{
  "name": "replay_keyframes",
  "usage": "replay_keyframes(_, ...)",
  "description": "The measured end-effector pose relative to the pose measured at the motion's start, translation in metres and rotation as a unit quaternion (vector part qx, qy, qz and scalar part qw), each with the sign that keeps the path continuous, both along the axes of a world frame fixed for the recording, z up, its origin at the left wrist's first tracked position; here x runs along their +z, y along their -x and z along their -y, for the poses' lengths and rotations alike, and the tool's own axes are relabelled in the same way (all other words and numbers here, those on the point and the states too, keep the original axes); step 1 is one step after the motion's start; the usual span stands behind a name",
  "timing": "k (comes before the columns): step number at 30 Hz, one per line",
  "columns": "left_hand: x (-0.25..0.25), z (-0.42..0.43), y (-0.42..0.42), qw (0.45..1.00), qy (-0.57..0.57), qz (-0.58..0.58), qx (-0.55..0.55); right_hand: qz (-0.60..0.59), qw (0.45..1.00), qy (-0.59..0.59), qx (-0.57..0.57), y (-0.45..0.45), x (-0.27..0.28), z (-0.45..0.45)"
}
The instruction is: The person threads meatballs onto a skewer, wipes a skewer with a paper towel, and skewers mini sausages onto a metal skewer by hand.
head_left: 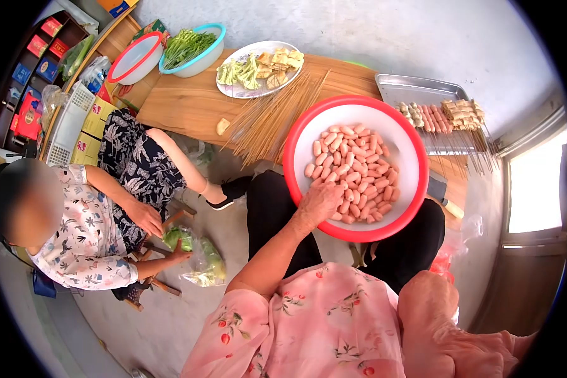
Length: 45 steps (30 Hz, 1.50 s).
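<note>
Greens [189, 49] lie in a turquoise-rimmed basin [198, 67] near the tabletop's [183, 101] far-left corner, a plate [249, 94] by the far edge. Skewers [268, 123] overhang the near edge. The wearer's left hand [321, 200] dips bent fingers [335, 191] among small sausages [362, 167] in a large red-rimmed basin [359, 235] jutting past that edge; whether they grip cannot be told. A tray [404, 93] occupies the far-right corner. The right arm [466, 349] is bent, its fingers' state unclear.

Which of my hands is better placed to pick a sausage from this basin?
Probably your left hand: it's down among the sausages in the basin, while your right arm sits well outside it.
</note>
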<state>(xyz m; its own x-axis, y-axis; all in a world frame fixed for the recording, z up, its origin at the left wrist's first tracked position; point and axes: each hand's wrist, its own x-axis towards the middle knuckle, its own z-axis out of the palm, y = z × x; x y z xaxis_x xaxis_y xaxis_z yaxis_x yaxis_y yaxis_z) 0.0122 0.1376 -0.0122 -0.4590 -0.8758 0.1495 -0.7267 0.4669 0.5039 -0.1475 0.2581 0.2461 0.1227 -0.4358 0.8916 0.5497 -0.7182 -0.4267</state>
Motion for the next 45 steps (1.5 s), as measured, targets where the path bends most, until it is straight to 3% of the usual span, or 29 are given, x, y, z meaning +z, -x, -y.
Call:
replay_keyframes(5, 0.002, 0.000, 0.001, 1.000, -0.018, -0.001, 0.009, 0.012, 1.000, 0.013, -0.004, 0.004, -0.001, -0.003)
replay_keyframes(7, -0.006, 0.003, -0.002, 0.993, 0.098, 0.043, -0.041, 0.018, 1.000, 0.021, -0.005, 0.004, -0.002, -0.006)
replay_keyframes(9, -0.010, 0.007, -0.004, 0.993, 0.103, 0.024, -0.052, 0.014, 1.000, 0.022, -0.015, 0.006, -0.005, -0.006)
replay_keyframes(14, -0.018, 0.005, -0.001, 0.998, 0.041, 0.011, -0.055, 0.000, 0.999, 0.021, -0.034, 0.004, -0.007, -0.005)
replay_keyframes(18, 0.005, 0.000, 0.000, 0.998, 0.044, -0.026, -0.025, -0.007, 0.998, 0.022, -0.051, 0.007, -0.008, -0.006)
replay_keyframes(29, 0.003, -0.002, 0.002, 1.000, -0.014, 0.019, 0.009, -0.017, 0.997, 0.037, -0.061, 0.009, -0.023, -0.007)
replay_keyframes(33, 0.002, -0.003, 0.004, 0.998, 0.058, -0.025, 0.015, -0.023, 0.997, 0.044, -0.051, 0.009, -0.031, -0.009)
replay_keyframes(42, -0.006, -0.004, 0.000, 1.000, -0.024, 0.014, 0.004, -0.027, 0.998, 0.049, -0.032, 0.000, -0.043, -0.007)
replay_keyframes(43, -0.011, -0.004, 0.001, 0.997, 0.068, -0.028, 0.008, -0.028, 0.998, 0.050, -0.029, -0.001, -0.046, -0.007)
replay_keyframes(45, -0.018, -0.005, 0.002, 0.998, 0.062, -0.019, 0.017, -0.033, 0.998, 0.055, -0.025, -0.002, -0.050, -0.006)
